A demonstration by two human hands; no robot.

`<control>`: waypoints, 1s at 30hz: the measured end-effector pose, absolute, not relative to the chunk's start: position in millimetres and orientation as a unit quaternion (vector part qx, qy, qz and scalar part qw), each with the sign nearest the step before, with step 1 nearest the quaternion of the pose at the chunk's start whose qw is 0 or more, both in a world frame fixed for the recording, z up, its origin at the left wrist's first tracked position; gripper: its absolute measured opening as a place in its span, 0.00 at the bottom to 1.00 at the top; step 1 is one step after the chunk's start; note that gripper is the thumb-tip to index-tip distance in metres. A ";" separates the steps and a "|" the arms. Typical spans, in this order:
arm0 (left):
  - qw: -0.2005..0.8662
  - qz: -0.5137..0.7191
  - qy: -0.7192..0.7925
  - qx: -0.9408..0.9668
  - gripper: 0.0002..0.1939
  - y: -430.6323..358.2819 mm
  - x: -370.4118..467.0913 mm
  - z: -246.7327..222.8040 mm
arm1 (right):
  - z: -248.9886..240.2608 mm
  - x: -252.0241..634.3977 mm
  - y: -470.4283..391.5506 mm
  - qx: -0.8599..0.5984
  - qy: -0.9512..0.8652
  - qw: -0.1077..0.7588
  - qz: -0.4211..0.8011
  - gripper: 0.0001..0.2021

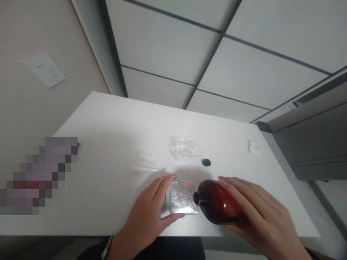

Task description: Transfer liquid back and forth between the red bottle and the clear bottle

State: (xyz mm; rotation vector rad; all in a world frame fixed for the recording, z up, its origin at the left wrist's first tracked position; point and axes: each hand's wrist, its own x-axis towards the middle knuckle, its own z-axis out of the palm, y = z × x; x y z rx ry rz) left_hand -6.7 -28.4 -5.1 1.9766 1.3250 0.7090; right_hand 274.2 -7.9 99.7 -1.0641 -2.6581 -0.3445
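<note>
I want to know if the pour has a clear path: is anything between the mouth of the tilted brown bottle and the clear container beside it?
Nothing visible does. The right hand tips the brown bottle, its open mouth right at the edge of the clear container, which the left hand steadies. The black cap lies apart, farther back on the table.

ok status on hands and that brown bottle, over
Left hand steadies clear square plastic container. Right hand tips dark amber plastic bottle, mouth at container rim. Small black round cap lies apart behind; nothing in the way.
</note>
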 end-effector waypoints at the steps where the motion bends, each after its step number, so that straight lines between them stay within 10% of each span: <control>1: 0.323 0.271 0.506 0.752 0.51 -28.4 -6.8 -5.3 | 99.7 274.3 -7.8 -0.366 -0.914 0.128 -0.118 0.22; 30: 0.348 0.269 0.504 0.744 0.47 -27.6 -6.2 1.1 | 99.8 277.7 -9.1 -0.365 -0.916 0.116 -0.122 0.20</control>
